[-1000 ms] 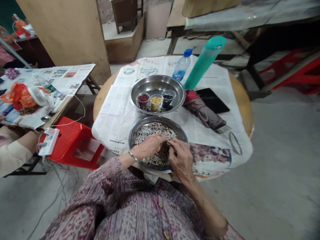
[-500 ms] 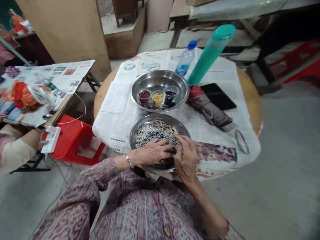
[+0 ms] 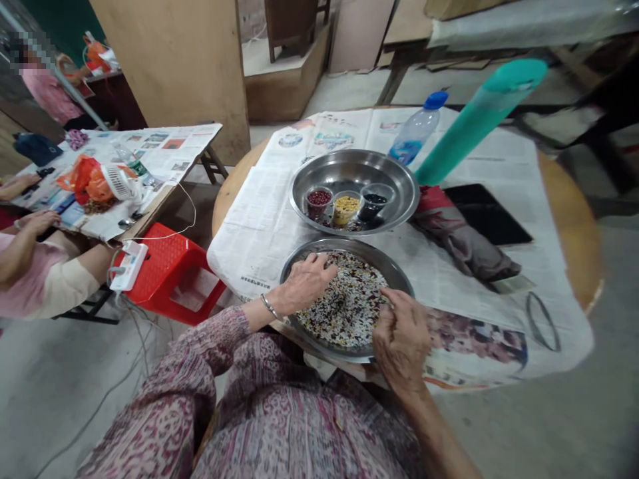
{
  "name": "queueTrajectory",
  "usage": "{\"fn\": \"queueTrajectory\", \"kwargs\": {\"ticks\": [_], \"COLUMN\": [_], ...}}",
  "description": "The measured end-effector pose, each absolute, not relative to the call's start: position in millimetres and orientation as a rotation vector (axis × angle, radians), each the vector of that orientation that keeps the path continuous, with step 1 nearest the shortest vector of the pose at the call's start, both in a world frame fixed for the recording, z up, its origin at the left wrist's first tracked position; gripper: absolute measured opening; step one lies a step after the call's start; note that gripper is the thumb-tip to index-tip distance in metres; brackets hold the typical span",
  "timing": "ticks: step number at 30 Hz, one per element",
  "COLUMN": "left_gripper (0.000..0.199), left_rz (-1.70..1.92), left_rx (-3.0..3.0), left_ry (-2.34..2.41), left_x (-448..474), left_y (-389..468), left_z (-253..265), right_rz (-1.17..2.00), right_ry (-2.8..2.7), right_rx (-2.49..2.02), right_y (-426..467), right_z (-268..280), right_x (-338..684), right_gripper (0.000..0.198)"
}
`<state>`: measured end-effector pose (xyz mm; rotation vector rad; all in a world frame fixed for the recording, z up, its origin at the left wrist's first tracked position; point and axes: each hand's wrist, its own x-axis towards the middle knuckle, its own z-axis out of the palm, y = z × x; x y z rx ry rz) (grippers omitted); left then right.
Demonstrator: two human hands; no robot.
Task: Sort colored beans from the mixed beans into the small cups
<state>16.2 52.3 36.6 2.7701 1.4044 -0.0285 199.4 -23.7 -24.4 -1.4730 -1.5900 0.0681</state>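
A shallow steel basin holds a mix of white, black, yellow and dark red grains and beans. My left hand, a bracelet at its wrist, is over the basin's left side with fingers apart and nothing visible in them. On the right rim, my right hand has slightly bent fingers, thumb and forefinger apart, nothing seen between them. Just behind stands a larger steel basin. Inside it are clear cups of red beans, yellow kernels and black beans.
Behind the basins stand a blue-capped bottle and a tall teal container. A black tablet and a folded umbrella lie to the right. Left are a red stool, a power strip and a seated person.
My hands were close together over the front right of the grains and have parted. The left moved to the basin's left side; the right is at the right rim. The view has shifted left.
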Motion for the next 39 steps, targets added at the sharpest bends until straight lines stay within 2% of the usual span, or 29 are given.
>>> {"fn": "queueTrajectory", "kwargs": {"ticks": [4,5,8,12,17,27,31,35,39], "left_gripper": [0.057,0.054,0.023,0.028,0.028,0.022,0.04,0.02,0.026], "left_rz": [0.031,0.001,-0.069,0.041,0.163,0.006,0.001,-0.054,0.005], "left_rx": [2.695,2.684,2.688,2.764,2.915,2.679,2.603,2.563,2.652], "left_ry": [1.294,1.235,1.064,0.831,0.834,1.43,1.221,1.03,0.973], "left_x": [8.9,10.7,22.5,45.0,59.4,0.2,-6.4,12.8,35.9], "left_y": [27.9,23.3,18.8,32.4,56.7,42.2,11.8,0.4,17.7], "left_z": [38.9,38.5,34.1,19.3,8.2,37.2,39.2,34.1,31.0], "right_rz": [0.076,0.075,0.083,0.091,0.087,0.098,0.103,0.082,0.057], "right_ry": [-1.602,-1.603,-1.605,-1.581,-1.586,-1.577,-1.605,-1.615,-1.62], "right_rx": [-1.458,-1.46,-1.469,-1.478,-1.476,-1.496,-1.491,-1.477,-1.467], "right_y": [-24.0,-24.1,-24.8,-26.1,-26.1,-24.5,-24.7,-25.1,-26.0], "right_z": [-25.3,-25.6,-25.9,-24.0,-22.0,-24.4,-24.8,-25.6,-24.7], "right_x": [199.9,200.1,200.4,199.7,199.0,198.7,199.2,199.7,199.5], "right_gripper": [0.033,0.033,0.033,0.033,0.033,0.032,0.034,0.032,0.031]}}
